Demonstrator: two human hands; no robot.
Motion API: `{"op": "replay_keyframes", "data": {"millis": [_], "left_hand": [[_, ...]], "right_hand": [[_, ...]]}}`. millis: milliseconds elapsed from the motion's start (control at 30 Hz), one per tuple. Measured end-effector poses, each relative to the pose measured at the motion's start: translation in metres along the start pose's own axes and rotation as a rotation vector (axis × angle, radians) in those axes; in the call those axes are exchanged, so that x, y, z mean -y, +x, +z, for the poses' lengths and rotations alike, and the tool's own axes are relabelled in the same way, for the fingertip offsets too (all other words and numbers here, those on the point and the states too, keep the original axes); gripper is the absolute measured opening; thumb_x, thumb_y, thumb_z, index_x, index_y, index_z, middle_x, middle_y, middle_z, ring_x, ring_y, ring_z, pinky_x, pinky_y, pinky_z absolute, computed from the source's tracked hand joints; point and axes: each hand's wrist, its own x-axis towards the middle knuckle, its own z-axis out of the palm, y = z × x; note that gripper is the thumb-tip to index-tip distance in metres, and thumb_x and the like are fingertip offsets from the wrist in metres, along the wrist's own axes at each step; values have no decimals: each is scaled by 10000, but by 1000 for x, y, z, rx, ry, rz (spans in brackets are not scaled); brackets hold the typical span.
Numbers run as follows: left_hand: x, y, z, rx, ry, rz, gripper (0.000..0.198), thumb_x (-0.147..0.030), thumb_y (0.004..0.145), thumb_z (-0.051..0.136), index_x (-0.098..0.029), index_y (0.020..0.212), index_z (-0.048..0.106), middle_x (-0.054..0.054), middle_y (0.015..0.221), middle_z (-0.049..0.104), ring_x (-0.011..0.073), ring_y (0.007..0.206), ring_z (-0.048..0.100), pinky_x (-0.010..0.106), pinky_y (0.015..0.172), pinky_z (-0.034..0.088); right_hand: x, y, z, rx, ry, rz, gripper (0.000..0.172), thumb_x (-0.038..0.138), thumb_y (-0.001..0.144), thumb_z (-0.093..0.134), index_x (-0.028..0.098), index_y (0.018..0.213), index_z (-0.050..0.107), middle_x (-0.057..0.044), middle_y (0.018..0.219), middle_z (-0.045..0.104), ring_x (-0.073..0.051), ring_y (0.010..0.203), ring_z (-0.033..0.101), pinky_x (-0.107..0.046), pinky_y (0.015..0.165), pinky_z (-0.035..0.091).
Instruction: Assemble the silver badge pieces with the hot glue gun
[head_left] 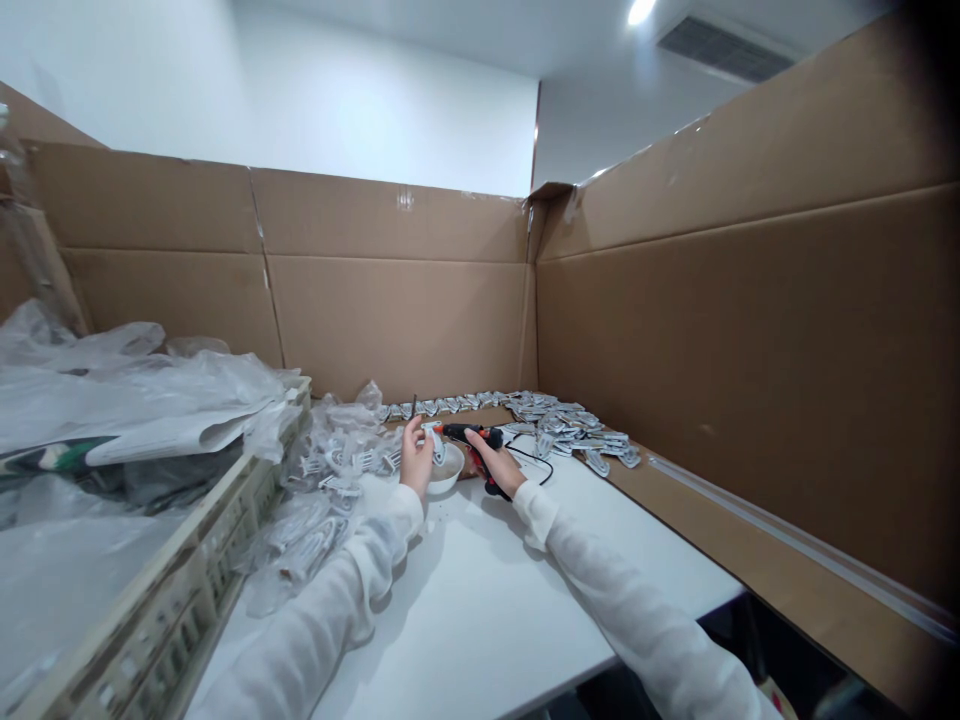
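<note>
On the white tabletop (480,590):
Right hand (501,468): grip closed round black-and-orange glue gun (474,436).
Left hand (415,455): fingers pinching a small clip (433,432).

Single head-worn view, facing forward and slightly down over the desk (480,590). Hands sit small and far, mid-frame; cardboard walls (397,300) close the far and right sides. Ceiling visible at top. No second view.

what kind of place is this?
Probably a small hand-assembly workstation indoors. Cardboard walls screen a white table; rows of small silvery clips lie along the back; the right hand holds a glue gun by the left hand; bagged parts sit beside a crate.
</note>
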Motion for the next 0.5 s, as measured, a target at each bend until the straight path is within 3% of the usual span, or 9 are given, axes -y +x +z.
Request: {"op": "replay_keyframes", "data": {"millis": [500], "left_hand": [[-1,0,0,18,14,2,420,-170,760,502,-167,1168,404,40,890,554,94,697,553,178,597,434]], "right_hand": [[1,1,0,-10,19,-7,502,635,715,455,174,522,498,7,440,481,-108,404,431,-221,424,310]]}}
